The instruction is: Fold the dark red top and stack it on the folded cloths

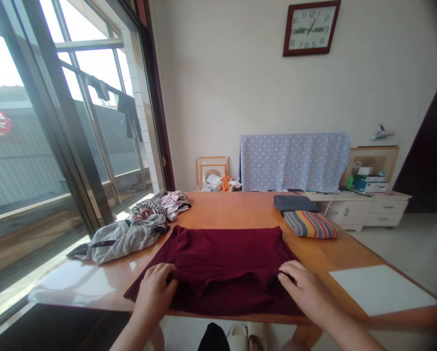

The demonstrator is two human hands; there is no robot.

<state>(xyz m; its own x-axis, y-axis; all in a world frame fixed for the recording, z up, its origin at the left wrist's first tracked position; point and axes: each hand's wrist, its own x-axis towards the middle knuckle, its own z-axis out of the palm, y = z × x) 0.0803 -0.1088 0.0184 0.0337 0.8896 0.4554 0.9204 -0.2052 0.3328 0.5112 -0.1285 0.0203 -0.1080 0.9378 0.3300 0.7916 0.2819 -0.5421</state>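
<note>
A dark red garment (229, 248) lies partly folded at the near edge of the wooden table (229, 209). Its top layer is doubled over, and a lower layer shows along the front edge. My left hand (160, 282) pinches the left side of the fold between thumb and fingers. On the opposite side, my right hand (301, 282) grips the fold's right end the same way. Between my hands the cloth's edge sags a little in loose creases.
Crumpled clothes (130, 231) are heaped at the table's left, beside the window. A folded striped cloth (309, 224) and a folded dark grey cloth (295, 203) lie at the back right. A white sheet (383, 290) rests at the right edge. Beyond stands a white cabinet (383, 207).
</note>
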